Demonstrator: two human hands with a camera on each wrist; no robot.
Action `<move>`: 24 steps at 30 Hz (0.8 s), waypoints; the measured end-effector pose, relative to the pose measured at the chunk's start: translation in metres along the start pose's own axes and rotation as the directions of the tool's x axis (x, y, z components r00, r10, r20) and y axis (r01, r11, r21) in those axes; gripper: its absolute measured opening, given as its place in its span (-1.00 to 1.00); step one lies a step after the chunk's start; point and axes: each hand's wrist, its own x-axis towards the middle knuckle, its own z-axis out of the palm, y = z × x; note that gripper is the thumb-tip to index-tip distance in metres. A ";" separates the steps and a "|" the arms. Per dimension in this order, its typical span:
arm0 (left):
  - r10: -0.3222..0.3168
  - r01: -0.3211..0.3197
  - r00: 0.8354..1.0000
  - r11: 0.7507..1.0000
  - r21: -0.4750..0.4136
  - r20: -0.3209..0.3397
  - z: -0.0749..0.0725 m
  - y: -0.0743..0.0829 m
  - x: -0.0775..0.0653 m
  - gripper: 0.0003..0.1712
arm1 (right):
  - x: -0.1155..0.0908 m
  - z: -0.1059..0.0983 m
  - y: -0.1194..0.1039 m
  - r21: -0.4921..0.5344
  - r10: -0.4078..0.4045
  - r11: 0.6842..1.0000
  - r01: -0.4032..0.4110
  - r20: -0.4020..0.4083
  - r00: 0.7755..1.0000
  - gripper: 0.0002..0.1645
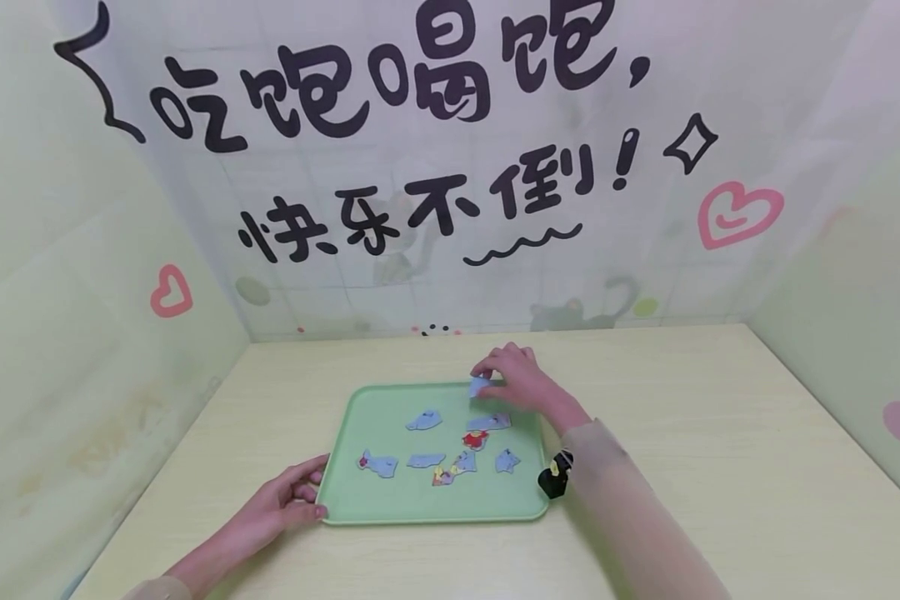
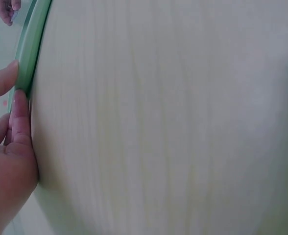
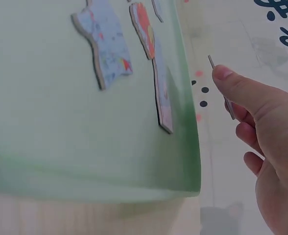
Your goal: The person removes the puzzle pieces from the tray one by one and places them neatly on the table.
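Observation:
My right hand (image 1: 515,377) pinches a pale blue puzzle piece (image 1: 479,386) between thumb and fingers above the back right rim of the light green tray (image 1: 390,502). In the right wrist view that piece (image 3: 210,60) shows edge-on, raised off the tray. My left hand (image 1: 287,502) grips the tray's left rim near its front corner, the thumb on the rim and other fingers along its outer side. Several flat, irregular pieces lie on the tray: a long blue one (image 1: 490,422) near my right hand, a red one (image 1: 475,440) just in front of it, another blue one (image 1: 423,420) farther left.
Toward the tray's front lie more blue pieces, one with a red spot (image 1: 379,465), and a yellow-and-red one (image 1: 442,477). Beside my right sleeve is a small black object (image 1: 555,477) at the tray's right edge. A pale wood table (image 1: 720,467) meets a printed backdrop (image 1: 645,275).

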 end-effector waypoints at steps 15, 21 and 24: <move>-0.005 0.005 1.000 1.000 -0.011 0.005 0.000 0.002 -0.001 -0.07 | -0.011 -0.017 0.020 -0.014 -0.052 0.999 0.051 -0.096 0.994 -0.57; 0.008 -0.008 1.000 1.000 -0.005 0.007 0.000 0.001 0.000 -0.08 | -0.018 -0.027 0.030 -0.041 -0.065 0.997 0.059 -0.144 0.987 -0.58; 0.007 -0.007 1.000 1.000 -0.006 0.008 0.000 0.001 0.000 -0.08 | -0.022 -0.031 0.037 -0.047 -0.076 0.996 0.069 -0.170 0.983 -0.58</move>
